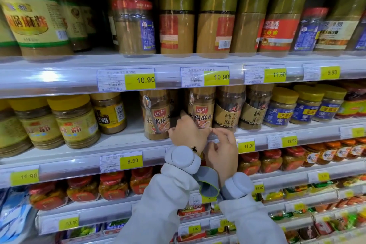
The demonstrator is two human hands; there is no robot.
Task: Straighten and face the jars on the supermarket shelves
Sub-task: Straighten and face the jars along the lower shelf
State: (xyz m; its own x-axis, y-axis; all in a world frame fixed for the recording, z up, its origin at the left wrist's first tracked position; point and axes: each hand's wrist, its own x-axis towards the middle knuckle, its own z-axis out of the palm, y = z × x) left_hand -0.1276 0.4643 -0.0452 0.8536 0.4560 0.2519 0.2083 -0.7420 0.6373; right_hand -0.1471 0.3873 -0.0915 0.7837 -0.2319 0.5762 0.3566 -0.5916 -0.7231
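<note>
On the middle shelf stands a brown sesame sauce jar (pixel 201 108) with a red logo and a gold cap. My left hand (pixel 186 131) wraps its lower left side, index finger up between it and the matching jar (pixel 157 115) to the left, thumb across the base. My right hand (pixel 222 149) is just below and to the right. Its fingers are curled, and its index fingertip meets my left thumb at the jar's base, on the clear shelf rail (pixel 257 134). Whether it grips anything is hidden. Two darker-labelled jars (pixel 229 109) stand right of the held jar.
The top shelf carries tall gold-capped jars (pixel 176 20), some with labels turned sideways, and a red-capped jar (pixel 134 27). Yellow-capped jars (pixel 75 121) fill the middle shelf's left, blue-labelled ones (pixel 281 107) its right. A gap lies behind the two brown jars. Red-lidded jars (pixel 113 185) sit lower.
</note>
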